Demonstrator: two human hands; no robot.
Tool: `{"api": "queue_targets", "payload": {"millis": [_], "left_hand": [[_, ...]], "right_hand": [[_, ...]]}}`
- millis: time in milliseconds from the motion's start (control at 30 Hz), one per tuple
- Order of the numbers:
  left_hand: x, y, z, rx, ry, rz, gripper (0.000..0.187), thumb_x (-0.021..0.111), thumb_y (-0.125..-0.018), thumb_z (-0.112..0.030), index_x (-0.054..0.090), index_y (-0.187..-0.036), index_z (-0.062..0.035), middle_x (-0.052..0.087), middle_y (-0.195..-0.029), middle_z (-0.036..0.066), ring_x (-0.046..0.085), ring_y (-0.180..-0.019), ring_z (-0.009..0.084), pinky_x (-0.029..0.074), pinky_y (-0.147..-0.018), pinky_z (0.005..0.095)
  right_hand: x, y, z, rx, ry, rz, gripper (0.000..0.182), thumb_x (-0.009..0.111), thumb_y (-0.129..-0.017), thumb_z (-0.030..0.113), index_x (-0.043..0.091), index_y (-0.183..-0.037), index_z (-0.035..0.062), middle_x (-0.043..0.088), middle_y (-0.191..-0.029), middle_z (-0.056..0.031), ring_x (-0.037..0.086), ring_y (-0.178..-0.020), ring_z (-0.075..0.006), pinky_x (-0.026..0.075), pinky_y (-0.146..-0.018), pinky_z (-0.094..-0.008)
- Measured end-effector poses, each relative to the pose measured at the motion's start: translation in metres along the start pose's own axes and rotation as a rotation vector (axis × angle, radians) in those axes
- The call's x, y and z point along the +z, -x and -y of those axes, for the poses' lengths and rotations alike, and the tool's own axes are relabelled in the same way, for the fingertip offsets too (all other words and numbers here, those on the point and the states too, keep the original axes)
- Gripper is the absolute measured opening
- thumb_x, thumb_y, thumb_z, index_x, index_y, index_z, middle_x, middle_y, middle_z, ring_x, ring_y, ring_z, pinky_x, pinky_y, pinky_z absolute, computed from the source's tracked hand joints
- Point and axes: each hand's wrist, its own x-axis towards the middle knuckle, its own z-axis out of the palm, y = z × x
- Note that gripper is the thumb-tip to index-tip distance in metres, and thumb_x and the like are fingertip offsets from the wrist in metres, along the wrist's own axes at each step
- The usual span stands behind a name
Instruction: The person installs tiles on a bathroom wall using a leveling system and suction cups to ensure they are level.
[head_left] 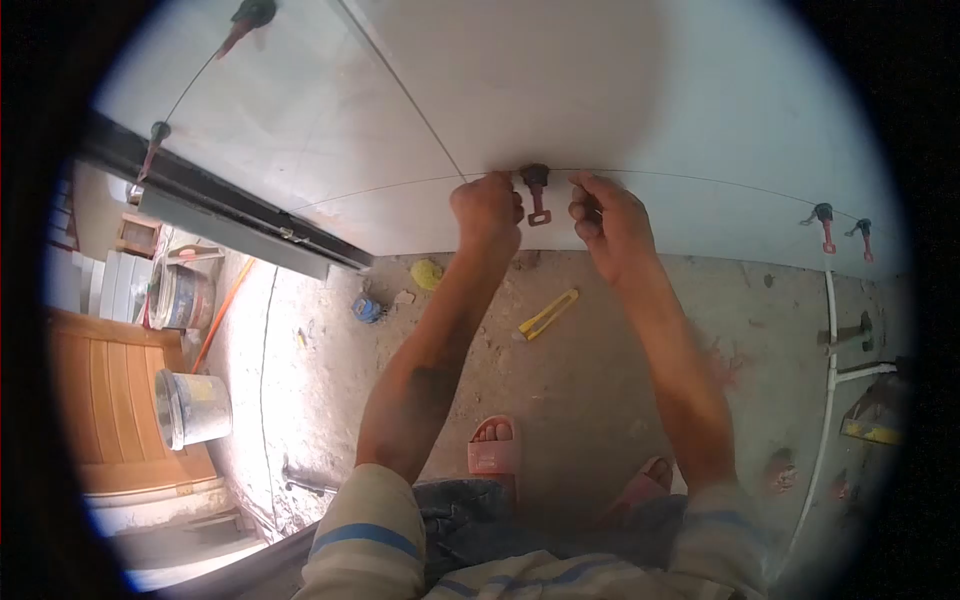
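Observation:
Both my hands are raised at the thin joint between large pale tiles on the wall. Between them sits a tile leveler [537,192], with a black round cap and a red handle hanging down. My left hand [487,212] is closed just left of it, its curled fingers against the joint. My right hand [610,218] is to the right, fingers curled and the index fingertip close to the wall. Whatever either hand may hold is too small or hidden to make out. More levelers are on the joints: one at right [825,225], another beside it [866,238], and two at upper left.
On the dusty concrete floor lie a yellow utility knife [548,316], a blue roll-like object [367,309] and a yellow sponge [426,274]. A bucket [195,408] stands by the wooden panel [120,400] at left. A white pipe [831,330] runs along the right.

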Motion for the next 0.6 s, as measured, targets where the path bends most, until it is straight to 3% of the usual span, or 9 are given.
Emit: {"api": "queue_targets", "payload": {"millis": [233,433,533,600], "left_hand": [[-0.009,-0.013,-0.006,-0.071,-0.042,0.065,0.006,0.055,-0.08,0.001,0.056,-0.08,0.007,0.05,-0.067,0.011,0.048,-0.053,0.0179,0.037,-0.042,0.0296],[0.006,0.004,-0.002,-0.031,0.058,-0.083,0.005,0.055,-0.082,0.002,0.056,-0.082,0.0068,0.052,-0.071,0.012,0.05,-0.056,0.0199,0.039,-0.045,0.0317],[-0.006,-0.003,-0.006,-0.098,0.056,-0.017,0.007,0.056,-0.085,0.0,0.056,-0.085,0.0064,0.053,-0.072,0.012,0.052,-0.057,0.0206,0.042,-0.047,0.0327],[-0.021,-0.012,-0.004,-0.071,-0.038,0.202,0.01,0.056,-0.089,-0.005,0.057,-0.086,0.0047,0.055,-0.073,0.011,0.054,-0.062,0.0207,0.044,-0.052,0.0324]], "right_hand": [[-0.001,0.001,0.004,-0.002,-0.013,-0.016,0.017,0.061,-0.089,0.015,0.061,-0.097,0.0001,0.053,-0.075,-0.0021,0.05,-0.063,-0.0106,0.035,-0.047,-0.0199],[0.002,-0.01,-0.004,-0.001,-0.026,-0.013,0.017,0.062,-0.088,0.015,0.061,-0.096,0.0,0.053,-0.076,-0.0025,0.05,-0.063,-0.011,0.035,-0.047,-0.0204],[0.013,-0.009,-0.012,-0.007,-0.033,0.013,0.015,0.064,-0.086,0.015,0.063,-0.093,0.001,0.055,-0.075,-0.0017,0.051,-0.06,-0.0097,0.033,-0.045,-0.0209],[0.018,-0.003,-0.013,-0.027,-0.045,0.019,0.014,0.065,-0.083,0.015,0.065,-0.089,0.0022,0.057,-0.073,-0.0005,0.051,-0.056,-0.0084,0.032,-0.043,-0.0209]]}}
